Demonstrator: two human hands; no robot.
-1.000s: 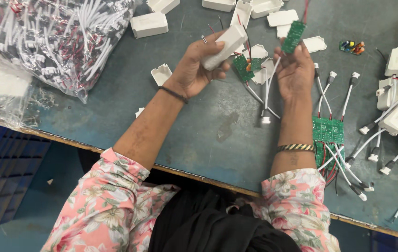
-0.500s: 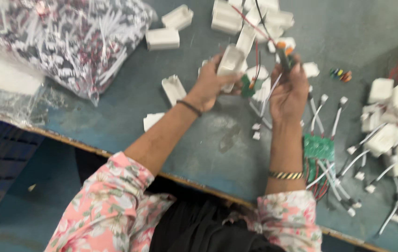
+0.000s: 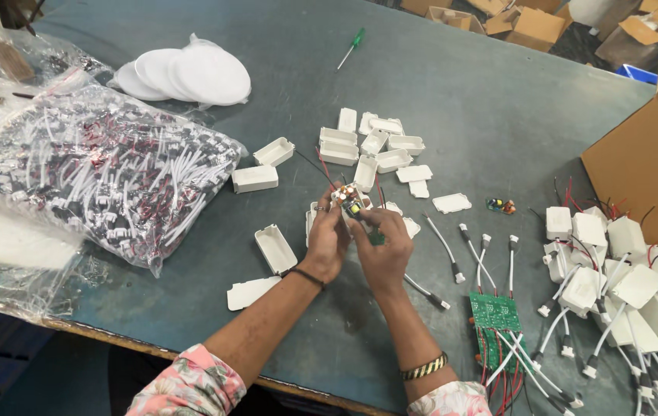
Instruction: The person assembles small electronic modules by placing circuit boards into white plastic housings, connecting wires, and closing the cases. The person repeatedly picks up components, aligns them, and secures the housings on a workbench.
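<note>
A person sits at a dark green bench [image 3: 460, 85], seen from above. Both hands meet in the middle, closed around a small circuit board [image 3: 348, 199] with orange and yellow parts, raised just above the bench surface. The left hand [image 3: 327, 240] grips the board from the left side; the right hand [image 3: 383, 245] pinches it from the right, fingertips near the top. Red and black wires trail up from it. A white casing seems to sit behind the left fingers, though it is mostly hidden.

To do this step well, the board probably wants holding by its edges, components clear of the thumbs, with the wires led out straight so nothing gets trapped.

Open white plastic cases [image 3: 371, 146] lie just beyond the hands, green boards with white leads [image 3: 496, 314] to the right, and a clear bag of cables [image 3: 105, 169] to the left.

Compared with half a second earlier, the view has tipped upward to show more of the bench, and the hands sit closer together, the board now shared between them rather than one item in each.
</note>
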